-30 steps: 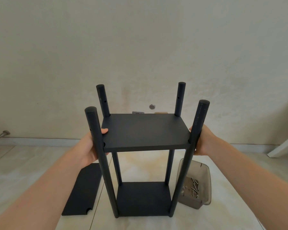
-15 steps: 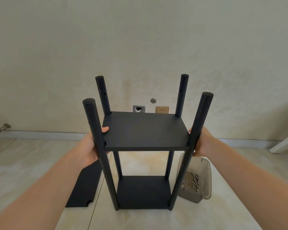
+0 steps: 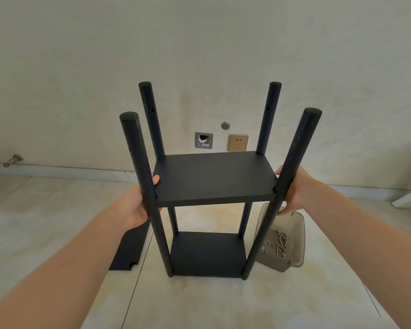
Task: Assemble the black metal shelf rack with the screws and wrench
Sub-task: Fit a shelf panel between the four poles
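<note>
The black rack stands upright on the floor on several round posts, with a bottom shelf point(image 3: 207, 255) and a middle shelf point(image 3: 214, 176) between them. My left hand point(image 3: 133, 205) grips the middle shelf's left edge, thumb on top, behind the near left post point(image 3: 142, 186). My right hand point(image 3: 294, 188) grips the shelf's right edge beside the near right post point(image 3: 287, 186). A loose black shelf panel point(image 3: 128, 250) lies flat on the floor to the left. No wrench is in sight.
A smoky clear plastic tub point(image 3: 292, 243) with several screws sits on the floor right of the rack. The wall behind carries a gold socket point(image 3: 237, 142), an open wall box point(image 3: 203, 140) and a door stopper point(image 3: 13, 160). A white object point(image 3: 408, 198) lies far right.
The view has tilted so the rack sits lower in frame and the wall socket shows fully. Both hands keep their hold on the middle shelf.
</note>
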Motion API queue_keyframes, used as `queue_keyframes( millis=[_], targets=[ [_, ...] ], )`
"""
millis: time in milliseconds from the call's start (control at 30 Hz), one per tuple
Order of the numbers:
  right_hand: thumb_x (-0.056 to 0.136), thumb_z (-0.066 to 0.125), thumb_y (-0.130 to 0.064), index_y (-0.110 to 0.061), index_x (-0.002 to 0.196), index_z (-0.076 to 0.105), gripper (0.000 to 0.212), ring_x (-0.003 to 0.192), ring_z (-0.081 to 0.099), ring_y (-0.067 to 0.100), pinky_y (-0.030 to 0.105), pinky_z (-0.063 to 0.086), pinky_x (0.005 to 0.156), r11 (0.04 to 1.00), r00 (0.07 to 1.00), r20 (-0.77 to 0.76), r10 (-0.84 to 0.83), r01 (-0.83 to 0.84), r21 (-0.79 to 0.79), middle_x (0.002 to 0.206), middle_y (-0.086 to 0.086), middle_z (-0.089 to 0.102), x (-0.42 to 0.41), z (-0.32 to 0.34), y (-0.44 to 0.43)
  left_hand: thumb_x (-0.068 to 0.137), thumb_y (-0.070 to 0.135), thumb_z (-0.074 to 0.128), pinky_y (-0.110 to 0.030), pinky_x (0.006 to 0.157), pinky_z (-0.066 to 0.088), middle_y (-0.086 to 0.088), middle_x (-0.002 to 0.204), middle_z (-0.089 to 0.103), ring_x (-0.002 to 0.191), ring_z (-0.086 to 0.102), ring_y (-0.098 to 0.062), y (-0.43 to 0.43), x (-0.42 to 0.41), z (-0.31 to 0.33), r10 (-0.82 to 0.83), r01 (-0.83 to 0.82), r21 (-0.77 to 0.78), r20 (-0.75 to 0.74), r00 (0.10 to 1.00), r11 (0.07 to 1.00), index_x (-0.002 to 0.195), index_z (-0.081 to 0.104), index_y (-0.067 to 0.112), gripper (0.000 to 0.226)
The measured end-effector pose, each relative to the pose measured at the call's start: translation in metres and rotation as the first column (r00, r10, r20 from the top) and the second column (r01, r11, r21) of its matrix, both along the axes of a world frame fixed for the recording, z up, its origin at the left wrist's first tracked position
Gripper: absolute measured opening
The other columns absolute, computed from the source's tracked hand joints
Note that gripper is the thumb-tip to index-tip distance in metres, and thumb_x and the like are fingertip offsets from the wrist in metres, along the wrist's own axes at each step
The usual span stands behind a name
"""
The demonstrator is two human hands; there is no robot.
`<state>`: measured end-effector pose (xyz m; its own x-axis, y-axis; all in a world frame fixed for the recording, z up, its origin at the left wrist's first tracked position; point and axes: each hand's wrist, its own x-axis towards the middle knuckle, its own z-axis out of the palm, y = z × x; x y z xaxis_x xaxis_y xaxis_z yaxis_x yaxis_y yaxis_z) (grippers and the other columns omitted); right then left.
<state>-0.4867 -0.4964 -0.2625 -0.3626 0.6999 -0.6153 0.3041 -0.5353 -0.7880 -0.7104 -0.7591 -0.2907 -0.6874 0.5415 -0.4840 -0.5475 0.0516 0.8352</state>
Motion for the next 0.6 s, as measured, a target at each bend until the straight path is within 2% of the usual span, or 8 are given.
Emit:
queue_keyframes(
  millis=[67, 100, 133, 167, 267, 400, 500, 600],
  targets=[
    [0.100, 0.044, -0.038, -0.007, 0.072, 0.056, 0.043, 0.073, 0.058, 0.034, 0.059, 0.048, 0.082, 0.999, 0.999, -0.043, 0.030, -0.031, -0.010, 0.097, 0.032, 0.061, 0.000, -0.004, 0.001, 0.093, 0.028, 0.067, -0.039, 0.080, 0.051, -0.009, 0.100, 0.070, 0.087, 0.065, -0.026, 0.000, 0.000, -0.005, -0.003, 0.004, -0.012, 0.021, 1.000, 1.000, 0.114, 0.063, 0.009, 0.028],
    [0.102, 0.041, -0.035, -0.007, 0.073, 0.053, 0.042, 0.071, 0.054, 0.031, 0.057, 0.045, 0.093, 0.999, 0.996, -0.073, 0.045, -0.046, -0.017, 0.107, 0.038, 0.046, -0.001, -0.007, 0.001, 0.092, 0.028, 0.068, -0.038, 0.077, 0.052, -0.008, 0.094, 0.072, 0.084, 0.066, -0.025, -0.001, 0.000, -0.009, -0.002, 0.002, -0.013, 0.032, 1.000, 1.000, 0.111, 0.063, 0.009, 0.027],
    [0.102, 0.040, -0.034, -0.008, 0.076, 0.052, 0.039, 0.070, 0.053, 0.030, 0.056, 0.045, 0.094, 0.998, 0.996, -0.074, 0.050, -0.052, -0.019, 0.114, 0.039, 0.045, -0.002, -0.009, -0.001, 0.092, 0.028, 0.069, -0.038, 0.074, 0.052, -0.007, 0.087, 0.074, 0.080, 0.068, -0.024, 0.001, -0.002, -0.011, -0.001, 0.002, -0.018, 0.043, 0.999, 1.000, 0.109, 0.064, 0.009, 0.026],
    [0.101, 0.042, -0.037, -0.010, 0.080, 0.055, 0.036, 0.073, 0.056, 0.031, 0.058, 0.047, 0.088, 0.999, 0.998, -0.048, 0.036, -0.037, -0.022, 0.108, 0.030, 0.055, -0.002, -0.013, -0.002, 0.091, 0.028, 0.070, -0.037, 0.072, 0.052, -0.006, 0.081, 0.075, 0.078, 0.069, -0.023, 0.003, -0.002, -0.013, 0.013, -0.011, -0.028, 0.060, 0.998, 1.000, 0.108, 0.064, 0.009, 0.026],
    [0.093, 0.050, -0.045, -0.012, 0.088, 0.058, 0.034, 0.090, 0.057, 0.042, 0.076, 0.034, 0.090, 0.992, 1.000, -0.009, -0.029, 0.028, -0.119, 0.098, 0.013, 0.063, 0.003, -0.024, -0.003, 0.097, 0.029, 0.062, -0.034, 0.078, 0.053, -0.007, 0.103, 0.072, 0.091, 0.070, -0.022, 0.010, 0.000, -0.019, 0.064, -0.061, -0.043, 0.068, 0.996, 0.997, 0.116, 0.060, 0.009, 0.028],
    [0.093, 0.047, -0.047, -0.012, 0.101, 0.056, 0.037, 0.121, 0.045, 0.048, 0.080, 0.023, 0.098, 0.983, 0.999, 0.005, -0.038, 0.038, -0.182, 0.116, 0.014, 0.058, 0.002, -0.034, -0.010, 0.095, 0.032, 0.065, -0.035, 0.068, 0.052, -0.006, 0.097, 0.067, 0.081, 0.067, -0.021, 0.005, 0.002, -0.031, 0.045, -0.045, -0.006, 0.065, 0.997, 0.999, 0.102, 0.060, 0.012, 0.023],
    [0.094, 0.047, -0.047, -0.014, 0.120, 0.054, 0.043, 0.128, 0.042, 0.048, 0.081, 0.022, 0.099, 0.978, 0.998, 0.008, -0.059, 0.060, -0.201, 0.125, 0.014, 0.055, 0.002, -0.039, -0.009, 0.089, 0.033, 0.072, -0.038, 0.078, 0.052, -0.008, 0.105, 0.069, 0.091, 0.067, -0.025, 0.000, -0.001, -0.033, 0.048, -0.044, -0.032, 0.114, 0.992, 0.999, 0.116, 0.060, 0.010, 0.039],
    [0.096, 0.048, -0.044, -0.012, 0.123, 0.054, 0.042, 0.126, 0.042, 0.049, 0.082, 0.022, 0.100, 0.976, 0.998, -0.005, -0.068, 0.066, -0.208, 0.123, 0.015, 0.056, 0.003, -0.046, -0.006, 0.089, 0.032, 0.071, -0.037, 0.077, 0.052, -0.008, 0.107, 0.070, 0.092, 0.067, -0.024, -0.001, 0.000, -0.034, 0.032, -0.031, -0.006, 0.130, 0.991, 0.999, 0.125, 0.058, 0.009, 0.045]
  ],
)
